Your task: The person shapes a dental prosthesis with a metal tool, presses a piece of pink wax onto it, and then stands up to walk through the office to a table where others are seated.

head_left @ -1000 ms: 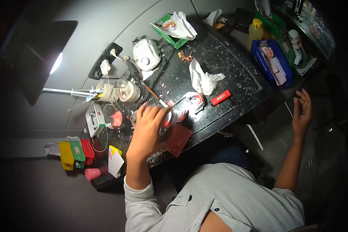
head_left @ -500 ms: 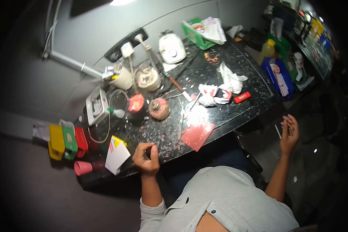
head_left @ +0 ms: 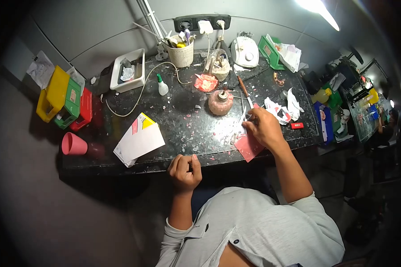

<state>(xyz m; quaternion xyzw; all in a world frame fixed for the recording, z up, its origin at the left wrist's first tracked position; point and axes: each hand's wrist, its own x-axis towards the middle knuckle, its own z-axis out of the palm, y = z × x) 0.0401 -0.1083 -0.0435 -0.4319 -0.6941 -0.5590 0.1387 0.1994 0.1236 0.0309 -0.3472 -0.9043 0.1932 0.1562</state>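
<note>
My right hand (head_left: 266, 128) reaches over the bench, thumb and forefinger slightly apart beside thin metal hand tools (head_left: 243, 112); nothing shows in its grip. Under and beside it lies a pink sheet (head_left: 248, 147), apparently wax, at the bench's front edge. A knife-like tool with a brown handle (head_left: 242, 84) points toward my fingers. My left hand (head_left: 186, 173) is curled closed in front of the bench edge, with nothing visible in it. Left of centre stands a round pinkish burner-like bottle (head_left: 220, 103). A dish of pink scraps (head_left: 206, 82) sits behind it.
White papers (head_left: 142, 142) overhang the front left near a pink cup (head_left: 74, 144). Farther back are a green-capped bottle (head_left: 162, 85), white tray (head_left: 128, 71), tool cup (head_left: 181, 55) and white device (head_left: 245, 52). Crumpled tissue (head_left: 277, 110) and a red block (head_left: 297, 126) lie right.
My right hand has come from beyond the bench's right side to the tools above the pink sheet. My left hand has curled tighter. The camera view has turned.
</note>
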